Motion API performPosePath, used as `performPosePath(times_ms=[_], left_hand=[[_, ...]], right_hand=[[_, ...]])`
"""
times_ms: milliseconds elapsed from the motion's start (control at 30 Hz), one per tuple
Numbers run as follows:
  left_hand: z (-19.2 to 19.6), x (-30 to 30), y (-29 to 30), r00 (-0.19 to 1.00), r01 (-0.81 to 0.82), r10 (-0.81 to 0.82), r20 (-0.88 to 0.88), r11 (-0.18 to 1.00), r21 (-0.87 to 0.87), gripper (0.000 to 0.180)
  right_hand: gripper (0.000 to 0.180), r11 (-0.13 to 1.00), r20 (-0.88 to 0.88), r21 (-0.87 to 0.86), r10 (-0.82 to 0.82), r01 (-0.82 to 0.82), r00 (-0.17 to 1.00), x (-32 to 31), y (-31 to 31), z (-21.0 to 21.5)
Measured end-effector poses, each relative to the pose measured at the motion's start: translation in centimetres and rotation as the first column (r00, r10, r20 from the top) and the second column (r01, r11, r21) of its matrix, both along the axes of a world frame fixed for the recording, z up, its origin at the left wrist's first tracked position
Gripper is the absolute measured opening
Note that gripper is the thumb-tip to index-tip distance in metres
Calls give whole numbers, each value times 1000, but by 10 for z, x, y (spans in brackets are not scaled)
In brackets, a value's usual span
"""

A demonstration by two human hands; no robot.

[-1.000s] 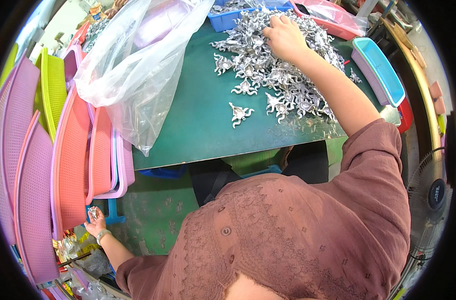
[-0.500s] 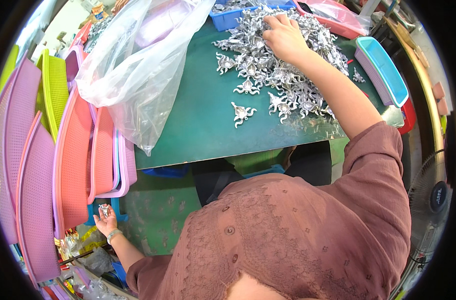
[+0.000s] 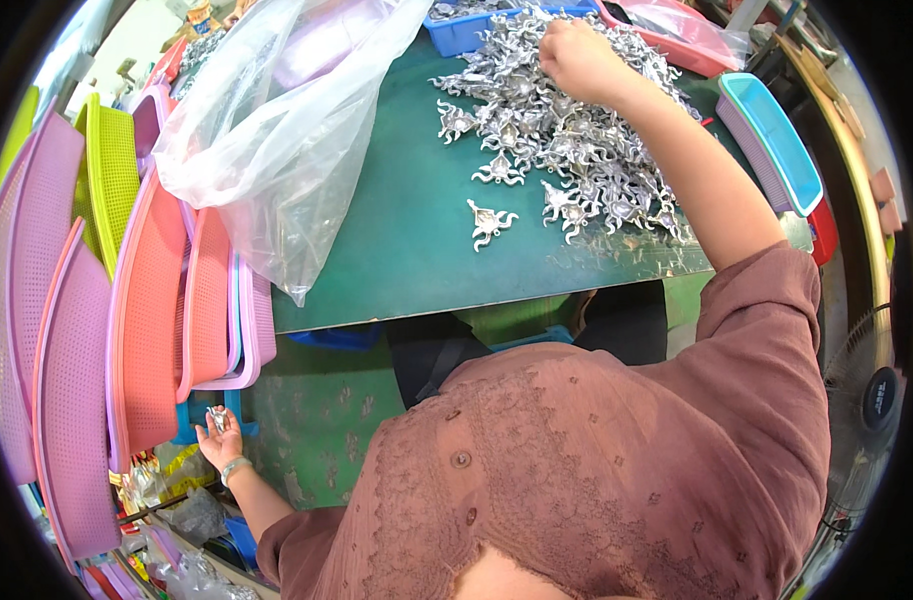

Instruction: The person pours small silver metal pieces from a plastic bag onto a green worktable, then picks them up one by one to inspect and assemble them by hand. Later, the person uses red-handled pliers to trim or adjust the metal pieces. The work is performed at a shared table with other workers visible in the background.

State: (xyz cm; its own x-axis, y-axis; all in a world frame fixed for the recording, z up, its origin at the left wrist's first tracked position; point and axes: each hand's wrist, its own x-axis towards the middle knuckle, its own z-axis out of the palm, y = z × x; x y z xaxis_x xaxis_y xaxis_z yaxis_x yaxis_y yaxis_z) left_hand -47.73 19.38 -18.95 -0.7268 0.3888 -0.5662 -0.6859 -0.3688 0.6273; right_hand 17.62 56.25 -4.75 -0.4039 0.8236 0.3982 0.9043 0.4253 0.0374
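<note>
The left hand [image 3: 220, 437] is low on the near left, fingers curled round one small silver metal piece [image 3: 217, 418] (too small to tell which way it points). The right hand [image 3: 577, 58] rests closed in the far pile of silver pieces [image 3: 567, 150] on the green table [image 3: 397, 250]. It looks like sorting; next comes a careful pick. Pink baskets [image 3: 157, 310] stand left.

The right hand [image 3: 577, 55] rests on the heap of silver metal castings [image 3: 567, 140] at one o'clock on the green tabletop [image 3: 407, 250]. At eight o'clock the left hand [image 3: 220, 440] holds a small casting [image 3: 217, 418] beside stacked pink baskets [image 3: 157, 320]. A clear plastic bag [image 3: 277, 130] lies at eleven o'clock.
</note>
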Motion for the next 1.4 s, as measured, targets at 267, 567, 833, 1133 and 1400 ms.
performPosePath(times_ms=[267,567,833,1133,1400], left_hand=[[-7,2,0,999,39,-39,16,999,13,40],[-15,6,-10,998,59,-59,20,998,17,38],[-18,9,-11,999,8,-8,31,1000,17,39],[-9,10,-8,989,-142,148,-26,975,171,72],[-5,4,-10,969,-207,239,-62,924,322,81]], right_hand=[[23,980,98,195,8,-27,995,-11,-3,-6],[14,963,163,169,182,-209,970,-2,12,-13],[18,883,73,138,442,-448,894,6,-1,-11],[27,912,-425,54,389,-406,817,6,-26,-6],[33,837,-709,-196,239,-511,664,-6,-52,5]])
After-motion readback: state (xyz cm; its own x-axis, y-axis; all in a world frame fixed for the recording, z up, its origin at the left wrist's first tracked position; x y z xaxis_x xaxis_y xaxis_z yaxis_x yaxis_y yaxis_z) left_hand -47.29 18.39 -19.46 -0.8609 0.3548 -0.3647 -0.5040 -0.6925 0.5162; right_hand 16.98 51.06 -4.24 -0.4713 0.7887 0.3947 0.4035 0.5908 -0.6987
